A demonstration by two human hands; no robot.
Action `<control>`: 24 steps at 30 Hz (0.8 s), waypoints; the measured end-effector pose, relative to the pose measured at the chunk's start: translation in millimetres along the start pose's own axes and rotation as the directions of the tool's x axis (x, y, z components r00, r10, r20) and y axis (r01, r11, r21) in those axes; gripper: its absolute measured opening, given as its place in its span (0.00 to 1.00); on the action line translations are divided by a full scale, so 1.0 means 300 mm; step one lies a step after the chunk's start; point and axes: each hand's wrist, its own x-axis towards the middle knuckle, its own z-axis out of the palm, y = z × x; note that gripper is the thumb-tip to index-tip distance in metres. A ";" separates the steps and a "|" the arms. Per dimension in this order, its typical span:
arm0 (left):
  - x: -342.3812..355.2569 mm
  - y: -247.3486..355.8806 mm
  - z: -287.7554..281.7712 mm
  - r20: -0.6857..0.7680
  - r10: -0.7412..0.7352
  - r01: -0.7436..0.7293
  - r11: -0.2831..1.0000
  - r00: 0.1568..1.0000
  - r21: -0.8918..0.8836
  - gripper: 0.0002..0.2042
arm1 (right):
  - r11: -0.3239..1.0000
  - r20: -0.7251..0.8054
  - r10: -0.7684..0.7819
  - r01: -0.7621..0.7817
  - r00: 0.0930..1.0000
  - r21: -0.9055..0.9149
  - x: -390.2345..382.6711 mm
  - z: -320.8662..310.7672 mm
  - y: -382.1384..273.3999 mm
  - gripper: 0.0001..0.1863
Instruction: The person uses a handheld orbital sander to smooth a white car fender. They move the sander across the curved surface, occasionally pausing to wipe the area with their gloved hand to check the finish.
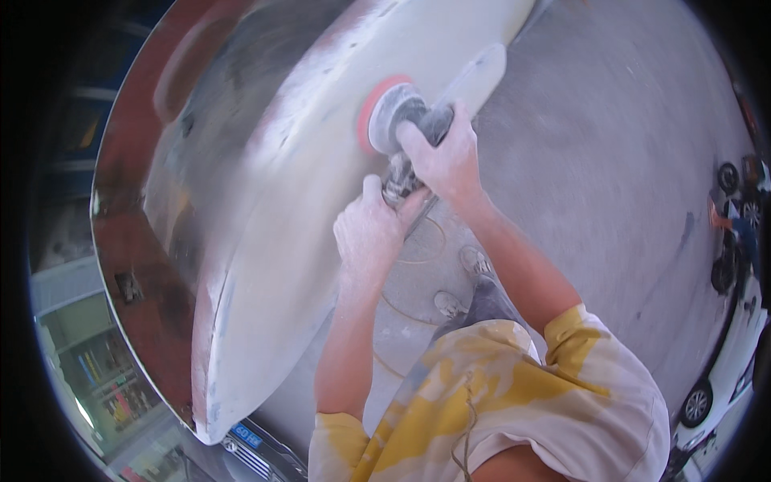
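Observation:
A dusty round sander with a red-edged pad (385,112) rests against the pale, filler-coated edge of a large curved vehicle panel (273,265). My right hand (446,161) grips the sander's dark top body, thumb across it. Lower and to the left, my left hand (369,221) is closed around the sander's lower handle, where a hose leads off. Both hands are coated in pale dust. The panel's inner side shows red-brown paint (120,153) and bare grey patches.
A thin hose (414,261) loops on the grey floor (578,153) by my shoes. A white car (727,361), loose wheels (727,177) and another person in blue (745,237) are at far right. A dark car front (257,450) and shelving (96,361) show at lower left.

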 end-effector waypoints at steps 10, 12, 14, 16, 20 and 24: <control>-0.175 -0.118 -0.113 0.097 -0.124 0.101 0.971 0.988 0.217 0.28 | 0.995 -0.030 0.044 -0.041 0.999 0.095 -0.242 0.083 0.010 0.31; -0.258 -0.228 -0.126 0.239 -0.186 0.097 0.935 0.953 0.342 0.31 | 0.991 -0.038 0.061 -0.056 0.997 0.123 -0.367 0.147 0.024 0.27; -0.337 -0.307 -0.136 0.298 -0.165 0.023 0.904 0.940 0.428 0.33 | 0.990 -0.025 0.078 -0.075 0.997 0.118 -0.456 0.173 0.037 0.26; -0.454 -0.397 -0.145 0.242 0.012 -0.121 0.888 0.970 0.443 0.31 | 0.990 -0.023 0.071 -0.068 0.997 0.125 -0.581 0.222 0.062 0.27; -0.657 -0.555 -0.161 0.290 -0.311 0.185 0.902 0.905 0.389 0.33 | 0.990 -0.029 0.117 -0.115 0.993 0.079 -0.859 0.337 0.139 0.27; -0.784 -0.655 -0.156 0.392 -0.372 0.228 0.902 0.841 0.367 0.36 | 0.936 0.117 0.316 -0.329 0.942 0.125 -1.069 0.375 0.216 0.28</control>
